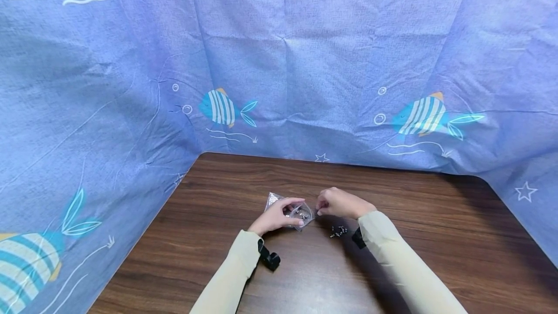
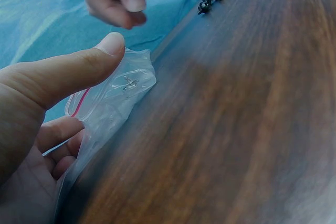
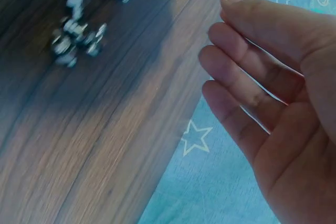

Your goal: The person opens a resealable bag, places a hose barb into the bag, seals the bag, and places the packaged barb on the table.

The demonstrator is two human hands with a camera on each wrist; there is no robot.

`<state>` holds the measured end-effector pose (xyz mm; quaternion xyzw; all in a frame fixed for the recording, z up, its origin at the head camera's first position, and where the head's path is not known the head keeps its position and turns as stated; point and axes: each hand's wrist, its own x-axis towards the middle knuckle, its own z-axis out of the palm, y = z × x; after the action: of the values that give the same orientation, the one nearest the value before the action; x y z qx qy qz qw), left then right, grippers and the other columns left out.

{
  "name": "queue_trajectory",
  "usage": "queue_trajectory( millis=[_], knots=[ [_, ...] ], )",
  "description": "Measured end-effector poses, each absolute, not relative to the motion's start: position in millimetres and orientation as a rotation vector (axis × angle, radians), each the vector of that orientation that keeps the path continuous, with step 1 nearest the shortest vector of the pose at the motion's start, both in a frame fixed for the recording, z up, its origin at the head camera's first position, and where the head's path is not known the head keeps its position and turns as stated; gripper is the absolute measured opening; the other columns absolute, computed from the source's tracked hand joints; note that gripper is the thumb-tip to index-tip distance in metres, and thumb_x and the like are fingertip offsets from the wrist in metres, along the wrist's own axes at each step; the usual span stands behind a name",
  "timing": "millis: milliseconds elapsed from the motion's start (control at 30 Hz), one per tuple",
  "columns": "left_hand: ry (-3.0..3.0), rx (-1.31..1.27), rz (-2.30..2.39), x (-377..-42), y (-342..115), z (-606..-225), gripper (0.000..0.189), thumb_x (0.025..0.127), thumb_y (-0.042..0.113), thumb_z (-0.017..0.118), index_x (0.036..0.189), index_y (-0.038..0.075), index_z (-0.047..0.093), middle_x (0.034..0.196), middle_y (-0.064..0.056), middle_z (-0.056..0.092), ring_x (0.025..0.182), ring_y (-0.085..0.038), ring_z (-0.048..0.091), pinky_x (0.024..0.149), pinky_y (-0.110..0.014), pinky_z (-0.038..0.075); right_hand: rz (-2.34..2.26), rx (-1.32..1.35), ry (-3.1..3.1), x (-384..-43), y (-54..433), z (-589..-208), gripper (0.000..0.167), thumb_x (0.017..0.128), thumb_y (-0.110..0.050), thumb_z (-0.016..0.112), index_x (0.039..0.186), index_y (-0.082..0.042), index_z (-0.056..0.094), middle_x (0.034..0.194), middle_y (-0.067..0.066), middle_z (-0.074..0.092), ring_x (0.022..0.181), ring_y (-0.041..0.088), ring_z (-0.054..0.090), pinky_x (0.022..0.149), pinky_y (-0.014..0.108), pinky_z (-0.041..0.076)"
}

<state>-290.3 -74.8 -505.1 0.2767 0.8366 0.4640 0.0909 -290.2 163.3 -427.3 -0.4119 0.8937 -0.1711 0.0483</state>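
Observation:
A clear resealable bag (image 1: 303, 211) with a pink seal line (image 2: 80, 102) is in my left hand (image 1: 279, 215). The thumb and fingers grip it near its mouth and hold it spread. Inside, small shiny metal pieces (image 2: 129, 83) show through the plastic. Just right of the bag's mouth is my right hand (image 1: 342, 203), its fingers (image 3: 231, 77) loosely bent and the thumb close to the index finger. Nothing is visible between those fingertips. Nearer me than the right hand, a small pile of dark, shiny metal pieces (image 1: 338, 231) lies on the table.
The dark wood-grain table (image 1: 209, 256) runs back to a blue cloth (image 1: 327, 71) printed with fish, which hangs behind and at both sides. Black straps (image 1: 268, 257) with small devices sit on both wrists, by the pale sleeves (image 1: 228, 275).

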Motion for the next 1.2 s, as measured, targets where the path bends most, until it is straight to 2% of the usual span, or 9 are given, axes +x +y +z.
queue_trajectory(
  millis=[467,667,833,1200],
  knots=[
    [2.492,0.818,1.382,-289.7,-76.2,-504.5,0.063,0.081,0.027,0.078,0.137,0.013,0.054,0.128,-0.002,0.061,0.102,-0.015,0.054,0.088,-0.028,0.044,-0.479,-1.126,2.681,-285.2,199.3,-436.6,0.003,0.081,-0.009,0.074,0.077,-0.009,0.073,0.076,-0.006,0.070,0.070,0.000,0.059,0.067,0.020,0.050],
    [2.495,0.836,1.384,-289.2,-75.6,-504.1,0.063,0.080,0.026,0.078,0.137,0.013,0.054,0.126,-0.003,0.062,0.101,-0.015,0.054,0.088,-0.027,0.045,-0.502,-1.131,2.648,-281.9,206.0,-440.0,0.010,0.080,-0.002,0.072,0.074,-0.010,0.072,0.074,-0.005,0.069,0.067,0.002,0.057,0.062,0.019,0.048],
    [2.494,0.829,1.381,-289.2,-74.6,-504.6,0.063,0.081,0.027,0.078,0.137,0.014,0.054,0.126,-0.002,0.062,0.100,-0.013,0.054,0.087,-0.026,0.044,-0.502,-1.107,2.648,-279.8,208.8,-443.5,0.012,0.078,-0.002,0.072,0.071,-0.011,0.072,0.071,-0.008,0.067,0.065,-0.001,0.052,0.061,0.018,0.046],
    [2.492,0.840,1.397,-289.9,-74.3,-505.9,0.062,0.080,0.027,0.079,0.136,0.014,0.055,0.126,-0.004,0.062,0.101,-0.016,0.055,0.088,-0.027,0.045,-0.489,-1.204,2.678,-277.0,214.6,-448.6,0.012,0.080,-0.003,0.072,0.071,-0.011,0.071,0.071,-0.009,0.067,0.065,-0.005,0.052,0.061,0.018,0.047]
  ],
)
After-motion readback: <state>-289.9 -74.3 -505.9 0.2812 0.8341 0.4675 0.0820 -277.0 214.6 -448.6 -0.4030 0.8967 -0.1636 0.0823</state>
